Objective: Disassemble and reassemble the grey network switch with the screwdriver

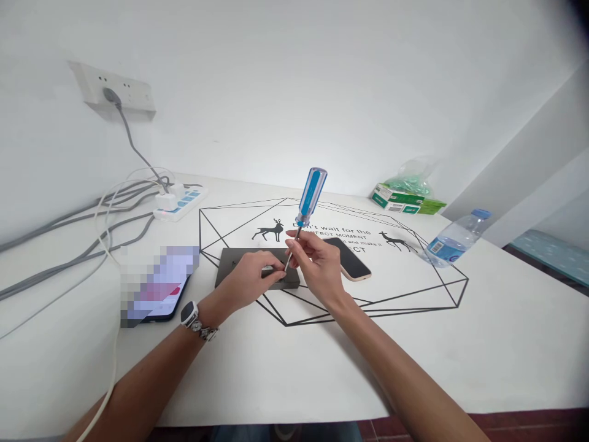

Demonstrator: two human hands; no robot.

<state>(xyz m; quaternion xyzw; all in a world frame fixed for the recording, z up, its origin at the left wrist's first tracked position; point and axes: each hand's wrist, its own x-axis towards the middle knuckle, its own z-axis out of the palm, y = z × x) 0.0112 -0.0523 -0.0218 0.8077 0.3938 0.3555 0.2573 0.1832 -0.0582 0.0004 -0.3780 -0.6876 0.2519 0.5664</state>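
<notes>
The right grip [317, 265] clenches an upright blue-and-white screwdriver [313, 195], its tip just beside the left grip [248, 283], pinching something small [267, 272] over a dark box [234, 264].

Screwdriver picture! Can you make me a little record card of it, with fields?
Right hand: holds blue-and-white screwdriver
Left hand: fingers by the screwdriver's tip, over dark grey slab
Left wrist: smartwatch
Nearby: black phone, water bottle, power strip
Table: white, deer print
</notes>
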